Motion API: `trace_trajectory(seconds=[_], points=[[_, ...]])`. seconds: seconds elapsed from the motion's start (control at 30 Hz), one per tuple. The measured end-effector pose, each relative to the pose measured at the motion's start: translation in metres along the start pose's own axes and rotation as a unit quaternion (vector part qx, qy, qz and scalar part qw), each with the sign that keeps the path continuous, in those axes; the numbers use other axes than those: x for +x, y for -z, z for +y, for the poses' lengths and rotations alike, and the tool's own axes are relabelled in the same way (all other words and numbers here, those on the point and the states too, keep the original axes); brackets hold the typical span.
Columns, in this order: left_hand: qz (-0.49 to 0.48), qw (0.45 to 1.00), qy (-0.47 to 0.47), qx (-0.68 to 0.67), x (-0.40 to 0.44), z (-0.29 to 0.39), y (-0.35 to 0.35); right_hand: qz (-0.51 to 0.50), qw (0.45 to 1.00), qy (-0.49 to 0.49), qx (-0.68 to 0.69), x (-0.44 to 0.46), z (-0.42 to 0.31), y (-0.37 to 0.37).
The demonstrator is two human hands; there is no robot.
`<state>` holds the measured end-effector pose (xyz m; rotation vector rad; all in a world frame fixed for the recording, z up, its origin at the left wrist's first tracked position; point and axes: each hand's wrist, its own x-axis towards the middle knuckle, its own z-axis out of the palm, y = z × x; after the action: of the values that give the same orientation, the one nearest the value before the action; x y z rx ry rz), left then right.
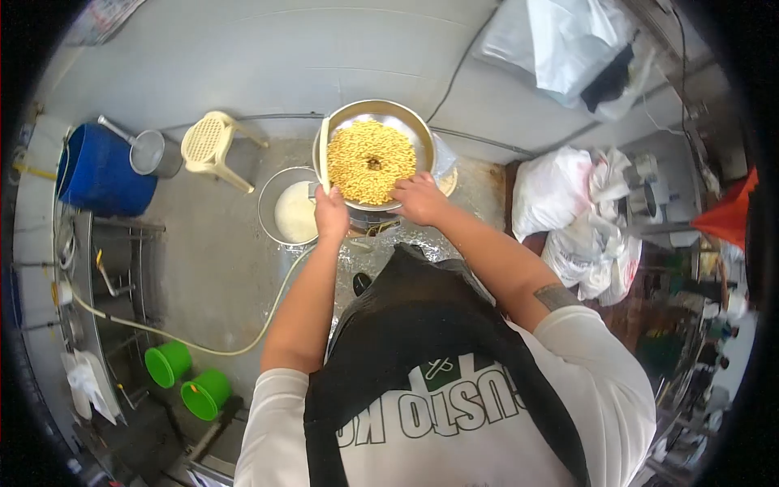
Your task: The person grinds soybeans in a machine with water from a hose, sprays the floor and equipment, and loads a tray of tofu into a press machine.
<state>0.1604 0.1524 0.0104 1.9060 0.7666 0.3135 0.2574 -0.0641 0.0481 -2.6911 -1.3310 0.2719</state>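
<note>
A wide metal bowl holds many yellow beans, with a small dark opening in their middle. The pale hose runs up over the bowl's left rim. Closed around the hose's lower part is my left hand, at the rim. My right hand lies at the bowl's lower right rim, its fingertips at the edge of the beans; whether they grip anything is hard to see. Left of the bowl, a round metal pot on the floor contains a whitish substance.
A cream stool and blue barrel stand at the left. Two green buckets are at the lower left. White sacks are piled on the right. The hose curves across the wet floor.
</note>
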Motion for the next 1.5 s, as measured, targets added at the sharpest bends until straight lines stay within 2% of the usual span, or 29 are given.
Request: trace_trajectory(seconds=[0.07, 0.27, 0.53, 0.87, 1.43, 1.5], points=[[-0.015, 1.000, 0.000, 0.003, 0.001, 0.000, 0.005, -0.023, 1.000, 0.006, -0.006, 0.001, -0.001, 0.002], [-0.040, 0.998, -0.010, 0.036, 0.005, -0.002, 0.012, -0.007, 1.000, 0.013, 0.013, -0.001, 0.004, -0.004], [-0.041, 0.997, 0.054, -0.024, 0.005, -0.007, 0.004, -0.025, 1.000, 0.008, 0.011, -0.001, 0.002, -0.001], [-0.074, 0.997, 0.037, -0.009, 0.005, -0.003, 0.010, -0.022, 1.000, 0.008, 0.011, -0.001, 0.003, -0.001], [-0.046, 0.997, 0.046, -0.037, 0.004, -0.011, 0.002, 0.024, 0.999, 0.021, 0.017, 0.000, 0.005, -0.009], [-0.041, 0.999, 0.022, -0.021, 0.011, -0.027, 0.002, 0.021, 1.000, 0.006, 0.022, -0.002, 0.005, -0.008]])
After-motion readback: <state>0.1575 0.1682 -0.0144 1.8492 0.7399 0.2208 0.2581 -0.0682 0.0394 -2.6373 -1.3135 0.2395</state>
